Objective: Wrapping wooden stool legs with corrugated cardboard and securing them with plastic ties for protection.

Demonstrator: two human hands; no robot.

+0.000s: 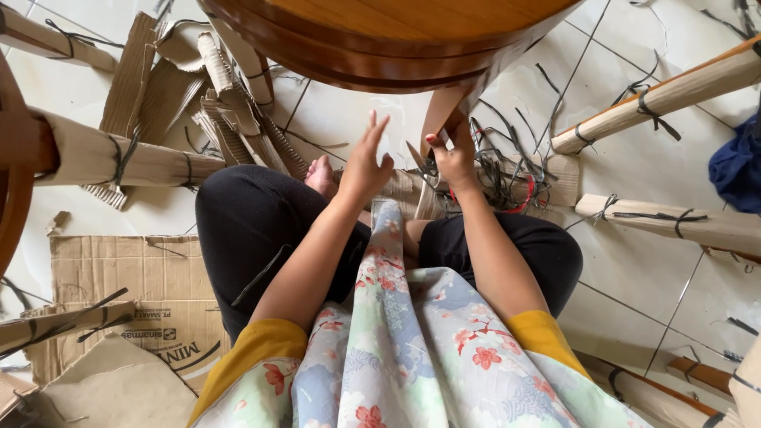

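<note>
**Head view: hands at a wrapped table leg**

Right hand [456, 158] pinches the brown paper strip [444, 111] hanging from the round wooden table [380, 36]. Left hand [366, 162] hovers just beside it, fingers spread and released. Flattened cardboard box [127, 277] lies well apart on the tiled floor [634, 261].

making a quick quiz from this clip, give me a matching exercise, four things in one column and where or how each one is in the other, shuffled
Things:
1. right hand
2. left hand
3. round wooden tabletop
4. flattened cardboard box

Place or state:
A. lying flat on the tiled floor, at the person's left
B. pinching a brown paper strip that hangs from the table edge
C. open, fingers spread, holding nothing
D. overhead at the top of the view, above both hands

Pairs: 1-B, 2-C, 3-D, 4-A
</note>
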